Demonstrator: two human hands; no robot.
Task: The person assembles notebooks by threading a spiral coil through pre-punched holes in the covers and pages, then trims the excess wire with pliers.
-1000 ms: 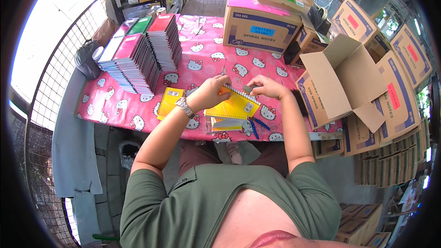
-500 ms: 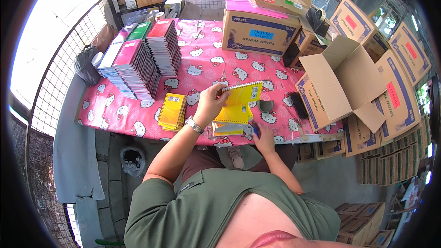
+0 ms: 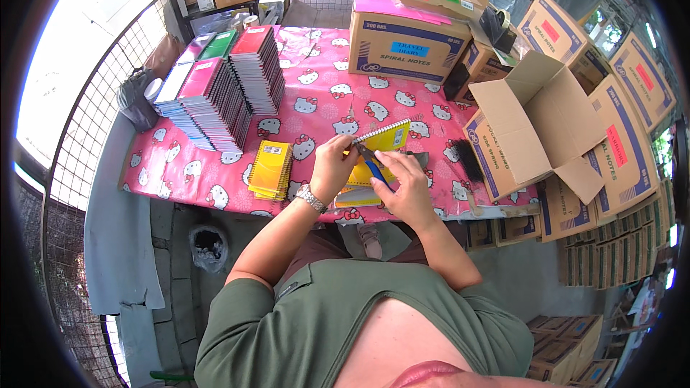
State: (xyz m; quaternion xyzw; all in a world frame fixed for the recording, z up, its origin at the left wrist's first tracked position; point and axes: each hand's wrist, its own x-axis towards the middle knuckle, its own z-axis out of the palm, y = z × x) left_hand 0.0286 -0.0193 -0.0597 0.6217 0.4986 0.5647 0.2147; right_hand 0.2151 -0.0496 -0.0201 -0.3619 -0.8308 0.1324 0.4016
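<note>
Head view: I see the left hand (image 3: 332,165) clamped on the near-left edge of a yellow spiral notebook (image 3: 384,140), tilting it up above the pink patterned surface (image 3: 316,100). The right hand (image 3: 406,187) is closed on blue-handled pliers (image 3: 372,167), whose tip meets the notebook's lower edge. I cannot tell how the fingers lie around the handles. The notebook sits near the surface's near edge, above more yellow notebooks lying flat, with a small yellow stack (image 3: 269,170) to its left. Stacks of coloured notebooks (image 3: 223,86) stand far left; an open cardboard box (image 3: 535,126) sits to the right. I judge the step in hand to be working the spiral wire end. The next move calls for a steady notebook and a fine squeeze.
</note>
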